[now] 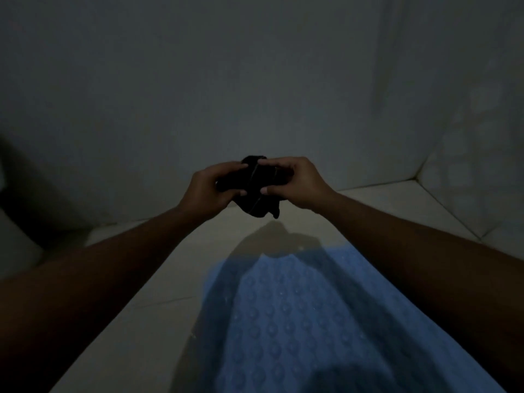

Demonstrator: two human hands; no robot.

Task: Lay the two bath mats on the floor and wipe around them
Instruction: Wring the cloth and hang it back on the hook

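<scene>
A blue bath mat point(306, 321) with a raised bubble pattern lies flat on the pale floor point(158, 321), running from the bottom of the view toward the wall. Above its far end both arms reach forward. My left hand point(208, 192) and my right hand point(297, 182) together grip a bunched black cloth point(252, 185) held in the air, with its lower corner hanging down. Only one mat is in view. The room is dim.
A plain wall point(255, 80) rises just beyond the hands. A tiled wall point(467, 165) closes the right side and meets the floor in a corner. A dark shape point(22, 194) stands at the left edge.
</scene>
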